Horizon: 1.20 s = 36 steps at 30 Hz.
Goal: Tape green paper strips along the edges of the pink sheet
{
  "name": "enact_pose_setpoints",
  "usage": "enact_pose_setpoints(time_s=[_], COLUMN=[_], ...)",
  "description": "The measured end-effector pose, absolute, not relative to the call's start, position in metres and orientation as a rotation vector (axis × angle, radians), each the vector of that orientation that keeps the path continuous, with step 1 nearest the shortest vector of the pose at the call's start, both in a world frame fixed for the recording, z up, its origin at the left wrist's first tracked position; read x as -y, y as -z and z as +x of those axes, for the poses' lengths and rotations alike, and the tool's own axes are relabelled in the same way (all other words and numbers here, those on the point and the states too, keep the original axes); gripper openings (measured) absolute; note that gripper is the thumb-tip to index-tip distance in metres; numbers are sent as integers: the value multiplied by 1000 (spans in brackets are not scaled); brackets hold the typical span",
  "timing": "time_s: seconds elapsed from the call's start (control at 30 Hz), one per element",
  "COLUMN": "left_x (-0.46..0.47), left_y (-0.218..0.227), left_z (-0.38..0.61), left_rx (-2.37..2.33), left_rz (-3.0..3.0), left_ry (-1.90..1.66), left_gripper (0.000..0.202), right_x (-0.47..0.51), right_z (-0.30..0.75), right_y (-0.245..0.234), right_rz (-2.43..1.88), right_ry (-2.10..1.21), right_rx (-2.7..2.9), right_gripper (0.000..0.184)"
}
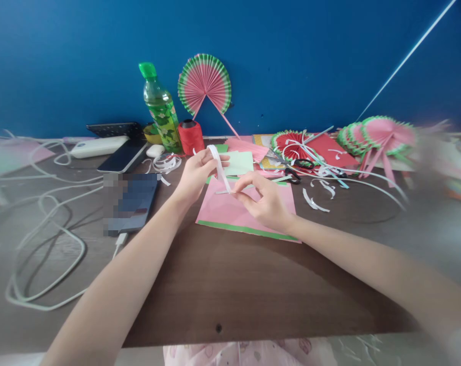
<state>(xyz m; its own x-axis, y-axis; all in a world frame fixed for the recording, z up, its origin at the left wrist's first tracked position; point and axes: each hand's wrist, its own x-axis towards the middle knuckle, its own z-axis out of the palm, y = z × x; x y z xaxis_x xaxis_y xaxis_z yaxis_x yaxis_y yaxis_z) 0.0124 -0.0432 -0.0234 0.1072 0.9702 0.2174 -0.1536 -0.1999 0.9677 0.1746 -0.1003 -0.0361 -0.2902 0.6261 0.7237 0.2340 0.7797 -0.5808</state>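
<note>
My left hand (195, 175) is closed around a narrow white tape roll (215, 153), its fingers partly hidden behind it. A white strip runs down from the roll to my right hand (267, 202), where thumb and forefinger pinch its end. Below both hands lies a pink paper sheet (230, 216) with a green band along its near edge. Light green paper (241, 162) sits just behind my hands. Black-handled scissors (293, 176) rest on the table to the right of the sheet.
A green bottle (161, 114), red thread spool (191, 138) and folded pink-green fan (205, 84) stand by the blue wall. Phones (139, 203) and white cables (62, 234) lie left. More folded fans (386, 134) and paper scraps (314, 202) are on the right.
</note>
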Motion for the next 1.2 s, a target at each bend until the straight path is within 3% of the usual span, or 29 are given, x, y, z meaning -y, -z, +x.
enact_pose_setpoints(time_s=[0.4,0.67,0.83,0.97,1.1,1.2], left_x=[37,42,48,49,46,44], left_y=[28,32,23,21,21,20], left_z=[6,7,10,11,10,8], left_rx=[-908,-854,-906,-912,-952,-930], left_rz=[1217,1529,1597,1664,1715,1705], left_ry=[-1302,-964,-919,-940,-999,-1056], left_gripper=[9,18,35,24,16,21], right_x=[95,71,54,46,45,47], right_z=[177,192,206,212,212,211], right_y=[27,8,7,7,5,2], right_rz=[-636,-735,-788,-782,-734,-659], right_ry=[-514,-508,-546,-548,-690,-882], right_rx=[1728,1486,1426,1398,1399,1423], right_gripper=[12,16,11,11,11,14])
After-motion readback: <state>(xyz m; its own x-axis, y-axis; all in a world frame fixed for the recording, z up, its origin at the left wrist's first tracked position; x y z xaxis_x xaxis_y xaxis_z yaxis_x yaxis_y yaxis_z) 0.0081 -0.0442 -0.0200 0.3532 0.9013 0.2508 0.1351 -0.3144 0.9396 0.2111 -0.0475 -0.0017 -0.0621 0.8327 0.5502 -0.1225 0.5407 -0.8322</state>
